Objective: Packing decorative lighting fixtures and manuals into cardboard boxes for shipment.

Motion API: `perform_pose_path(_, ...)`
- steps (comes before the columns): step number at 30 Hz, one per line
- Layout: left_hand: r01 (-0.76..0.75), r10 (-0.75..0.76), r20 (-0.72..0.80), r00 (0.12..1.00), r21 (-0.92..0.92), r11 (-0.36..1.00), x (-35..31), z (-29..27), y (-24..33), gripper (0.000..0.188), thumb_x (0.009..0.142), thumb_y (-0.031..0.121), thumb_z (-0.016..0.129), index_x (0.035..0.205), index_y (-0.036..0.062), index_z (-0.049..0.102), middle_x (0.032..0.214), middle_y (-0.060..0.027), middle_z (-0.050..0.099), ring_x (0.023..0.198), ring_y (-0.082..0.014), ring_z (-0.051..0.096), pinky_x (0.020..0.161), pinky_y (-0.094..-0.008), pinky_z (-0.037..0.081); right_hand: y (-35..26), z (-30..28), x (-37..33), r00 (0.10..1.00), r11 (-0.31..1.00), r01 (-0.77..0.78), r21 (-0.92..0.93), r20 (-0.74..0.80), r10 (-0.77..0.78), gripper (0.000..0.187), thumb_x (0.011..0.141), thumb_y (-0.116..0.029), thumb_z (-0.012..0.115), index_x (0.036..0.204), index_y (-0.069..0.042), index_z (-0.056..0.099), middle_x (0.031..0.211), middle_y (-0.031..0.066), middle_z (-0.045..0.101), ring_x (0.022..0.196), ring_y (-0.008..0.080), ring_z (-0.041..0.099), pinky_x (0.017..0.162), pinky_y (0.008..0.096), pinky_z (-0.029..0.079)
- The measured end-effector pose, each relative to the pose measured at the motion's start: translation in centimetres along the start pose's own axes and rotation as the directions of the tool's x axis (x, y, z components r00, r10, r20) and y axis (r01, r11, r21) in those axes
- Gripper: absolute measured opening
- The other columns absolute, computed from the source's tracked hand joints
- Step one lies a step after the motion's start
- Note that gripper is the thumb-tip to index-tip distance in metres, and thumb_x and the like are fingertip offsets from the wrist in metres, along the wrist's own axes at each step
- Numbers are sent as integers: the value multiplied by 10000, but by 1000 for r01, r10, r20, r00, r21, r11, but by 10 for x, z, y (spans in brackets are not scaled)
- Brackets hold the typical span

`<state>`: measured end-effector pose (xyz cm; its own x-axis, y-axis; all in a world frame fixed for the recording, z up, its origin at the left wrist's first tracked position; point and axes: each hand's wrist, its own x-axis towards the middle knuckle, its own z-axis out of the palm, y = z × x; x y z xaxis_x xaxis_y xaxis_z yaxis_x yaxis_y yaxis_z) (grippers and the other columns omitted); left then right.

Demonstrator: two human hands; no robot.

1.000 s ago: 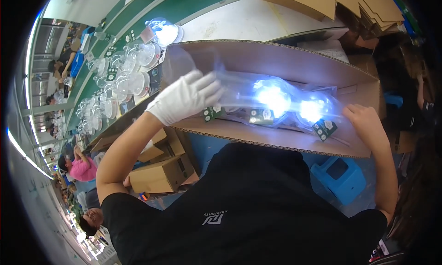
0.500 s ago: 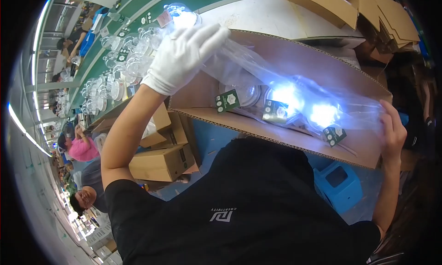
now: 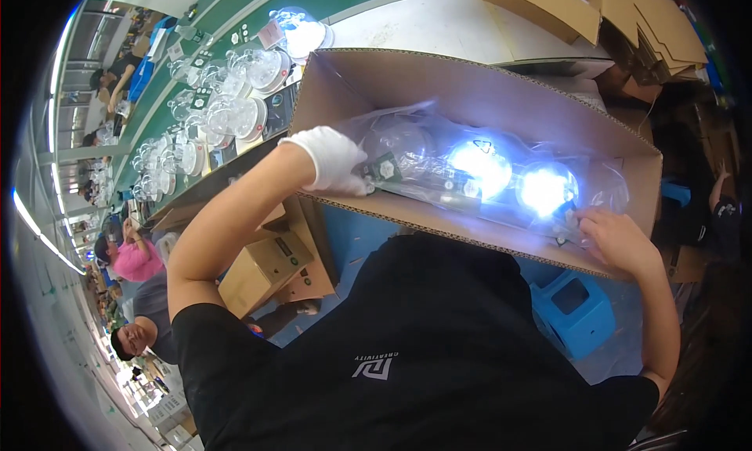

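An open cardboard box (image 3: 501, 79) lies across in front of me. Inside it, clear plastic film (image 3: 603, 186) covers a row of round clear items: two glow bright white, a left one (image 3: 482, 169) and a right one (image 3: 548, 189), and a dim one (image 3: 398, 142) sits at the left. A green tag (image 3: 385, 169) shows through the film. My left hand (image 3: 330, 161), in a white glove, reaches in at the left end with its fingers closed on the film's edge. My bare right hand (image 3: 615, 238) pinches the film at the near right corner.
Clear domed items (image 3: 258, 67) stand in rows on the green bench at the left; a lit one (image 3: 301, 34) is behind the box. Flattened cardboard (image 3: 658, 28) leans at the far right. Below are a brown carton (image 3: 266, 271) and a blue plastic bin (image 3: 576, 314). Other people are at the left.
Both hands have come down into the box with the film, the left from above the far left corner, the right from the right rim. The film now lies over the items.
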<state>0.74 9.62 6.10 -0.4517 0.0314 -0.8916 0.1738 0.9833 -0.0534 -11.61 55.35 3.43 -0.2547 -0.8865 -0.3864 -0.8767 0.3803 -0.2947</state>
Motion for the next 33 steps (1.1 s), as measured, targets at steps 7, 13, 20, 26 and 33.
perform_pose_path(7, -222, 143, -430, 892, -140, 965, 68, 5, -4, 979, 743, 369, 807, 1502, 1, 311, 1454, -242, 443, 1160, -402, 593, 978, -438, 491, 8, -25, 46, 970, 922, -234, 309, 131, 202, 400, 919, -280, 653, 1215, -19, 588, 1250, 192, 598, 1086, 399, 604, 927, 473, 492)
perform_pose_path(13, -242, 180, -349, 920, -144, 959, 122, 19, -22, 1128, 608, 364, 899, 1489, -21, 309, 1230, -272, 622, 1132, -422, 616, 970, -438, 506, 16, 52, 67, 945, 949, -316, 5, 88, 314, 1126, 654, -309, 894, 1538, -91, 232, 1402, 275, 482, 1153, 444, 591, 934, 472, 518)
perform_pose_path(20, 20, -26, -173, 985, -40, 999, 129, 13, -16, 1104, 632, 219, 906, 1488, -62, 268, 1211, -288, 635, 1133, -413, 630, 954, -442, 526, 56, 78, 77, 859, 891, -453, -5, 265, 438, 1374, 544, -209, 958, 1588, -98, 71, 1296, 292, 554, 1094, 426, 631, 894, 466, 527)
perform_pose_path(26, 160, -157, -142, 977, 13, 987, 138, 26, -48, 904, 676, 182, 846, 1426, -50, 398, 1166, -291, 647, 1068, -425, 649, 914, -462, 536, 51, 42, 73, 918, 926, -366, -94, 123, 376, 1232, 585, -133, 926, 1564, -61, 182, 1297, 225, 581, 1148, 384, 613, 940, 442, 512)
perform_pose_path(33, -281, 34, -718, 696, -228, 932, -37, -18, 0, 551, 784, 65, 729, 1302, -22, 564, 1173, -228, 664, 1081, -363, 647, 925, -398, 522, -71, -41, -1, 847, 940, -247, 236, -418, 328, 720, 782, -407, 766, 1340, -19, 529, 1327, 171, 585, 1198, 344, 583, 1003, 414, 479)
